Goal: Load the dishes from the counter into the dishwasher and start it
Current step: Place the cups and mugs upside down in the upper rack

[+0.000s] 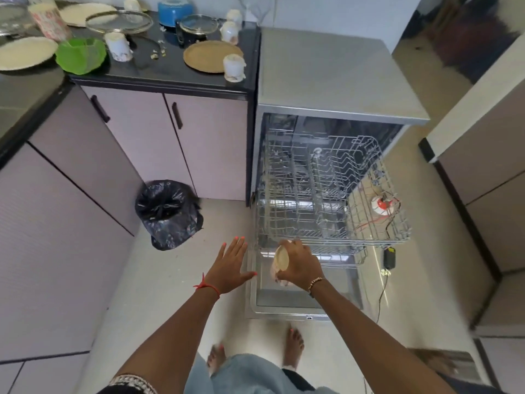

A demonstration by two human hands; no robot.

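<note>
Closest, I see left hand (230, 265) flat, fingers spread, over floor (159, 280) beside dishwasher door (284, 302). Right hand (299, 265) grips cup (281, 257), tipped sideways, above that open door, at front edge of pulled-out rack (335, 237). Other cups (234, 66) stand on counter (170, 69).

floor (159, 280): pale tile | cabinets (210, 143): pink, dark handles | daylight
</note>
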